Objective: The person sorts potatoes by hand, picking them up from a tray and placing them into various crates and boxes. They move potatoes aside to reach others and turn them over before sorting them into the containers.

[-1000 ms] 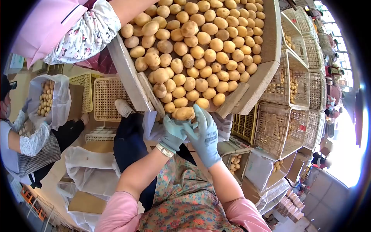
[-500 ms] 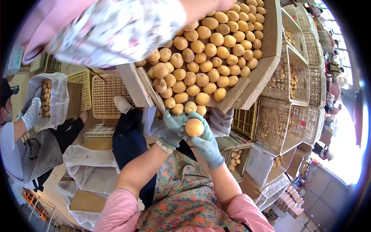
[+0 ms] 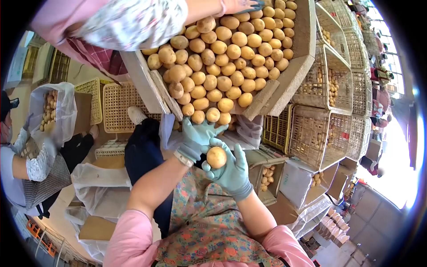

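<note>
In my right hand (image 3: 231,173), which wears a pale blue-green glove, a round yellow potato (image 3: 216,157) rests against the fingers, with the thumb stretched out beside it. My left hand (image 3: 198,139), gloved alike, has its fingers spread just below the potatoes at the narrow mouth of the sorting table. The nearest of those is a potato (image 3: 198,116) right at the left fingertips. Many more potatoes (image 3: 228,69) lie across the table between its wooden side boards (image 3: 291,84).
Another person's sleeve (image 3: 133,24) and gloved hand reach over the table's far left. Lower left, a person handles potatoes in a lined box (image 3: 52,113). Plastic crates (image 3: 311,138) stack up on the right; an upturned-looking crate (image 3: 126,107) stands left. A plastic liner (image 3: 247,133) hangs below the mouth.
My hands have drawn apart: the right has moved slightly down with the potato, and the left has spread its fingers towards the table mouth. The other person's arm has shifted up.
</note>
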Action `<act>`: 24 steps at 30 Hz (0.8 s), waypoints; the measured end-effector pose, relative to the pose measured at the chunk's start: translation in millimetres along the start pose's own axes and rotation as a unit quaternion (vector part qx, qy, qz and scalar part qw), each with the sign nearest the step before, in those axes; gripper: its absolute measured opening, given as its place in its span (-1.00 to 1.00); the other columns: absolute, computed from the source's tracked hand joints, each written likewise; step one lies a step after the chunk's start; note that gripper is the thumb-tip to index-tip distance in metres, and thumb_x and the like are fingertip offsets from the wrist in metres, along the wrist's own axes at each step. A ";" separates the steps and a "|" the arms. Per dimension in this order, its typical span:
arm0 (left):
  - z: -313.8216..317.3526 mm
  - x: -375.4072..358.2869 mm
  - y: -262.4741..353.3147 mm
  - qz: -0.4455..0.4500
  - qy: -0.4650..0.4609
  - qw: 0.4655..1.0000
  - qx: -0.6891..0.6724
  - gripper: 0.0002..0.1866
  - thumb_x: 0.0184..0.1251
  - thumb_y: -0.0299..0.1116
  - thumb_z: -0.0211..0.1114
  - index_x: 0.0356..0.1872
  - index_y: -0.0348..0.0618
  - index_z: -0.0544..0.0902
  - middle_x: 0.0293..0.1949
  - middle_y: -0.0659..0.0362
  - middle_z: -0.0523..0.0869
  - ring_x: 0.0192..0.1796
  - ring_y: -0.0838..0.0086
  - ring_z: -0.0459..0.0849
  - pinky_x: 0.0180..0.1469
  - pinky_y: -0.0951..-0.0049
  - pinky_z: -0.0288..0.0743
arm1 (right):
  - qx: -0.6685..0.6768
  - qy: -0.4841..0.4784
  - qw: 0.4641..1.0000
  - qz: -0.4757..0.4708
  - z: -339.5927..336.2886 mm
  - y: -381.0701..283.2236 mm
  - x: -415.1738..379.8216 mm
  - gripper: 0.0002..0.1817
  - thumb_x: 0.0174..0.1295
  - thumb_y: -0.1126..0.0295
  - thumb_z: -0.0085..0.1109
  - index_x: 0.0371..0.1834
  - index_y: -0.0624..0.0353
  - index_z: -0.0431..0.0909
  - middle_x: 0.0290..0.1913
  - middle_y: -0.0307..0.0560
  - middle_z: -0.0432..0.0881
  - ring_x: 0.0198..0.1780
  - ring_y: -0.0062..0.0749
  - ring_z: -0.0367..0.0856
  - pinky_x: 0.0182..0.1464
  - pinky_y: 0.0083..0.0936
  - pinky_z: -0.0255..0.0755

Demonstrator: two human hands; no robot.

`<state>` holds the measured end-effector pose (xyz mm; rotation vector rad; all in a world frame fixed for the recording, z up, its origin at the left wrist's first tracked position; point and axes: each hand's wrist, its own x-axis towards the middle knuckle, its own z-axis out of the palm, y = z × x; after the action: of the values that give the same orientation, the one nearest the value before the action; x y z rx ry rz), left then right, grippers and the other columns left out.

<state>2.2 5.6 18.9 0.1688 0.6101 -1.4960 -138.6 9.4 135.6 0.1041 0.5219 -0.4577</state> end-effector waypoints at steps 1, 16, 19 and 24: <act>-5.9 -0.2 0.2 -0.001 0.004 1.000 -0.010 -0.13 0.59 0.34 -0.07 0.71 0.03 0.12 0.69 -0.05 0.12 0.69 -0.19 0.11 0.60 -0.57 0.09 | -0.014 0.002 1.000 0.007 5.9 1.6 -9.8 -0.23 0.55 -0.33 0.00 0.48 0.12 0.41 0.34 0.18 0.59 0.00 -0.02 0.72 -0.11 -0.26 0.67; 39.9 -4.5 5.2 0.015 0.056 0.993 0.099 -0.25 0.68 0.24 -0.16 0.71 0.10 0.15 0.73 0.01 0.11 0.73 -0.14 0.04 0.59 -0.64 -0.04 | -0.106 0.268 0.898 -0.332 -159.1 -144.6 -218.1 -0.79 0.57 0.25 0.12 -0.10 0.15 0.62 -0.16 -0.11 0.75 -0.24 -0.50 0.67 -0.25 -0.58 0.63; 57.6 -10.4 -6.0 0.031 0.064 0.991 0.111 -0.29 0.69 0.18 -0.14 0.69 0.08 0.19 0.71 0.01 0.16 0.72 -0.15 0.11 0.56 -0.68 -0.01 | -0.055 0.352 0.728 -0.586 -211.8 -241.1 -352.7 -0.50 0.50 0.21 0.10 0.39 0.27 0.51 0.18 -0.02 0.69 0.13 -0.24 0.71 0.19 -0.34 0.67; 58.9 -11.6 -12.8 0.053 0.052 0.986 0.150 -0.29 0.69 0.21 -0.14 0.68 0.09 0.22 0.70 0.02 0.19 0.71 -0.16 0.12 0.56 -0.69 0.00 | -0.123 0.320 0.760 -0.553 -148.0 -227.8 -319.0 -0.61 0.58 0.23 0.09 0.30 0.24 0.61 0.09 -0.07 0.76 0.03 -0.34 0.73 0.15 -0.39 0.63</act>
<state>6.5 -13.0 77.3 0.5073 0.4487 -1.4752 -553.3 -37.2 172.5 -0.3512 1.3227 -1.5428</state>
